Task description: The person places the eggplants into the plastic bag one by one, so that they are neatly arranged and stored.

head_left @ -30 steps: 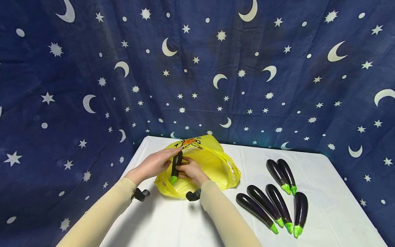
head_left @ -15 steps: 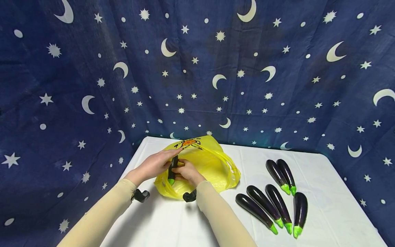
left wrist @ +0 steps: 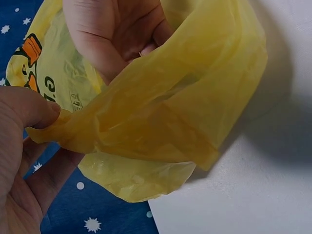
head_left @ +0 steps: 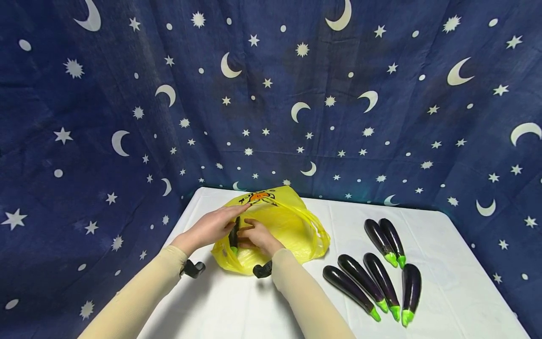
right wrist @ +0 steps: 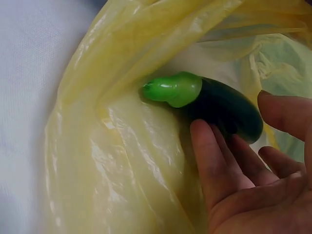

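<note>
Left hand point(head_left: 211, 226) has the rim of a thin, crinkly yellow plastic bag point(head_left: 292, 195) pinched between thumb and fingers, and from my seat at the feeds the right hand point(head_left: 259, 237) looks loose inside it, fingers apart and relaxed. Behind everything I've got a dark blue cloth backdrop point(head_left: 296, 84) covered in pale moons and stars. Next down in size is the white table point(head_left: 457, 263), with the bag lying on it, mouth gaping. Six glossy dark purple eggplants with bright green stem ends point(head_left: 381, 278) lie right of the bag. One more matching eggplant point(right wrist: 229, 109) is inside it, by the right fingertips; can't tell if they're touching. Smallest: an orange-and-black cartoon print point(head_left: 260, 196) on the bag.
</note>
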Action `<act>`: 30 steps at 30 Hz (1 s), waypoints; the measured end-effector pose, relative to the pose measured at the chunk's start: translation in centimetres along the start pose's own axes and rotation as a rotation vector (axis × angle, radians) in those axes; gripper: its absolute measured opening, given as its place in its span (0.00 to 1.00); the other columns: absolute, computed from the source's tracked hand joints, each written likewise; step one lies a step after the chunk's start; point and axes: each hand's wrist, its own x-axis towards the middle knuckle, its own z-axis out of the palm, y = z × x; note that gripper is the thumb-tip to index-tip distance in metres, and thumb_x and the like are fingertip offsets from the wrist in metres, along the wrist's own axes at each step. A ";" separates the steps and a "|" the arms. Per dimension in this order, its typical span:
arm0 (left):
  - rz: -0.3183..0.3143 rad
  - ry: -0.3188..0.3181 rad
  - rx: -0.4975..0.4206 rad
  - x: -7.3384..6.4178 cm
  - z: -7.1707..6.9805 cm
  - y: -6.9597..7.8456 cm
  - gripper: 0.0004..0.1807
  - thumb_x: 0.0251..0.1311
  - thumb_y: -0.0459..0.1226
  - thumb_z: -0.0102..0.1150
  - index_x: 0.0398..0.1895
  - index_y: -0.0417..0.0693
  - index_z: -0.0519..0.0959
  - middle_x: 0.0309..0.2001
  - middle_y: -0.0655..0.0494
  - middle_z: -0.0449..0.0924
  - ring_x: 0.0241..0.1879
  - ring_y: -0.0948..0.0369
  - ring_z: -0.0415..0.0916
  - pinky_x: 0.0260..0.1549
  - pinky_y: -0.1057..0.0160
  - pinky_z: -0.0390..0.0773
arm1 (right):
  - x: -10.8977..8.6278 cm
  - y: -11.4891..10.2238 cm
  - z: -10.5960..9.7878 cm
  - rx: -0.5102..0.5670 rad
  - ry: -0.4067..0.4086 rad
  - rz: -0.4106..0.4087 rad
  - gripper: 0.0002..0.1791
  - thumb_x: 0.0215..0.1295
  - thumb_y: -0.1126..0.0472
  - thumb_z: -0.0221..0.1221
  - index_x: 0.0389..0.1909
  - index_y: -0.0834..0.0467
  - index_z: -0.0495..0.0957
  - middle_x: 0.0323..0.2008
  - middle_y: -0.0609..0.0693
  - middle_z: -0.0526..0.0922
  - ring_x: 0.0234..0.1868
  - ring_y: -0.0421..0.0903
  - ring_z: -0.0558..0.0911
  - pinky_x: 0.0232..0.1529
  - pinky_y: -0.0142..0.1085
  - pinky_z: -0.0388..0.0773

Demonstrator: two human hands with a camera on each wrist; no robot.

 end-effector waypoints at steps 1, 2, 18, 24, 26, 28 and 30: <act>-0.001 -0.003 0.001 0.0 0.0 0.0 0.39 0.66 0.25 0.57 0.80 0.50 0.62 0.72 0.51 0.70 0.69 0.52 0.69 0.63 0.50 0.72 | -0.1 -0.1 -0.1 -0.005 -0.003 -0.004 0.42 0.66 0.71 0.61 0.78 0.66 0.54 0.54 0.63 0.81 0.51 0.57 0.85 0.52 0.49 0.82; -0.002 -0.004 0.001 0.0 0.0 0.1 0.39 0.66 0.25 0.58 0.80 0.50 0.62 0.72 0.52 0.70 0.69 0.52 0.69 0.63 0.50 0.72 | -0.2 -0.2 -0.3 -0.006 -0.006 -0.008 0.42 0.66 0.71 0.61 0.78 0.66 0.54 0.55 0.63 0.80 0.51 0.57 0.85 0.53 0.49 0.81; -0.021 -0.020 0.015 -0.1 -0.1 0.1 0.39 0.68 0.27 0.58 0.80 0.52 0.61 0.72 0.53 0.70 0.69 0.54 0.69 0.64 0.51 0.71 | -2.1 -1.7 -2.8 -0.080 -0.107 -0.009 0.38 0.72 0.66 0.58 0.79 0.63 0.56 0.69 0.66 0.70 0.64 0.62 0.76 0.62 0.56 0.73; -0.017 -0.013 0.012 0.0 -0.1 0.2 0.38 0.68 0.26 0.58 0.80 0.52 0.61 0.71 0.53 0.71 0.68 0.53 0.70 0.62 0.50 0.73 | -2.7 -1.9 -3.9 -0.130 -0.143 -0.014 0.40 0.70 0.64 0.62 0.79 0.64 0.56 0.70 0.65 0.70 0.64 0.62 0.76 0.62 0.56 0.74; -0.014 -0.011 0.006 0.0 -0.1 0.3 0.38 0.67 0.26 0.58 0.80 0.52 0.61 0.71 0.53 0.72 0.68 0.52 0.70 0.61 0.49 0.74 | -3.1 -2.0 -4.2 -0.144 -0.160 -0.022 0.40 0.70 0.63 0.63 0.78 0.65 0.57 0.70 0.66 0.70 0.65 0.62 0.75 0.62 0.56 0.74; -0.015 -0.012 0.002 0.0 -0.1 0.3 0.38 0.68 0.26 0.58 0.80 0.52 0.61 0.71 0.52 0.71 0.68 0.52 0.70 0.61 0.49 0.74 | -3.5 -2.2 -4.5 -0.148 -0.180 -0.033 0.39 0.70 0.62 0.63 0.78 0.64 0.58 0.70 0.67 0.70 0.66 0.63 0.74 0.62 0.57 0.73; -0.015 -0.007 -0.001 0.0 -0.1 0.2 0.38 0.67 0.26 0.58 0.80 0.51 0.62 0.71 0.52 0.72 0.68 0.52 0.70 0.61 0.49 0.74 | -4.1 -2.4 -4.8 -0.147 -0.200 -0.049 0.38 0.70 0.63 0.62 0.77 0.63 0.59 0.69 0.68 0.69 0.67 0.64 0.73 0.63 0.59 0.72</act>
